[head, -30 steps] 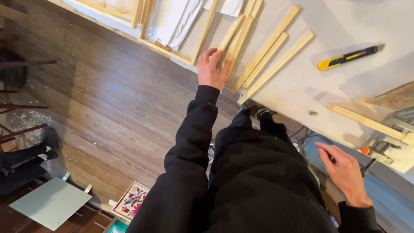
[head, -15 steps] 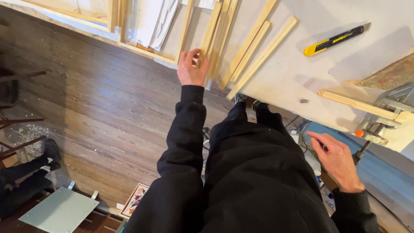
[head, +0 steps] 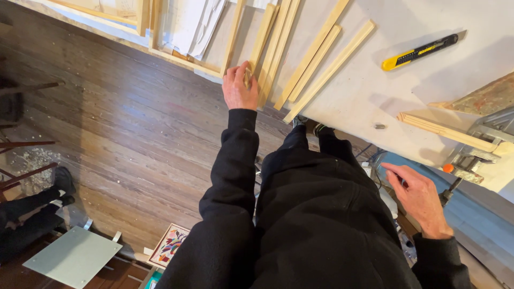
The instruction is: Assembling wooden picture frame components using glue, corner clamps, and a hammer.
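Note:
My left hand [head: 239, 88] grips the near end of a pale wooden strip [head: 262, 40] at the edge of the white worktable [head: 369, 91]. Several more wooden strips [head: 316, 53] lie side by side on the table just right of it. My right hand [head: 418, 198] hangs by my hip with fingers spread, holding nothing, below the table's edge. A yellow and black utility knife [head: 420, 52] lies farther right on the table.
A moulded wood piece [head: 444, 130] and a metal clamp [head: 471, 160] sit at the table's right edge. A frame with white paper [head: 187, 24] lies at the top left. Dark plank floor [head: 118, 128], a grey panel [head: 72, 257] and a colourful picture [head: 168, 245] lie below.
My left hand has slid left along the table edge from the grouped strips to the leftmost strip. My right hand stays by my hip.

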